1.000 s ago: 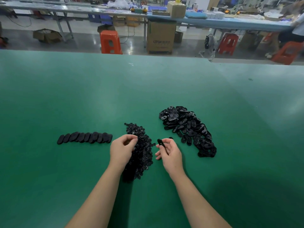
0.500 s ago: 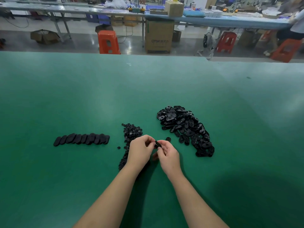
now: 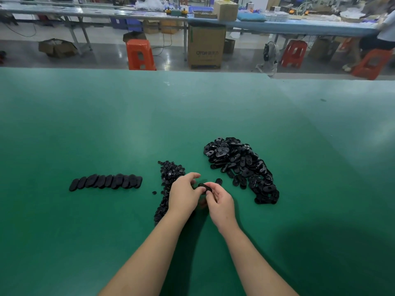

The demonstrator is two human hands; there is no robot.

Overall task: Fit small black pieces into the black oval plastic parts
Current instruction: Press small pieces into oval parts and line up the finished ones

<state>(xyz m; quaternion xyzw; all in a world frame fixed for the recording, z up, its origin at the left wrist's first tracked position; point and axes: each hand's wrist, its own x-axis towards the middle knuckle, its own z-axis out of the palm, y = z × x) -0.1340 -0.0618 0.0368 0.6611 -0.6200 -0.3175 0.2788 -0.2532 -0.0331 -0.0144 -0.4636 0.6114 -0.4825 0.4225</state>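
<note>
Between two black heaps, both hands [image 3: 203, 194] around one oval part [image 3: 204, 187].

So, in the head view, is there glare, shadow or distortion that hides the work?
Head view: soft glare on the green table; dark shadow lower right; far table edge bows from the wide lens; black oval part between the hands is hard to make out.

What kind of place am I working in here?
Most likely a factory assembly floor. A long green worktable holds a bulk heap of oval parts, and behind it stand more benches, plastic stools and cardboard cartons.
</note>
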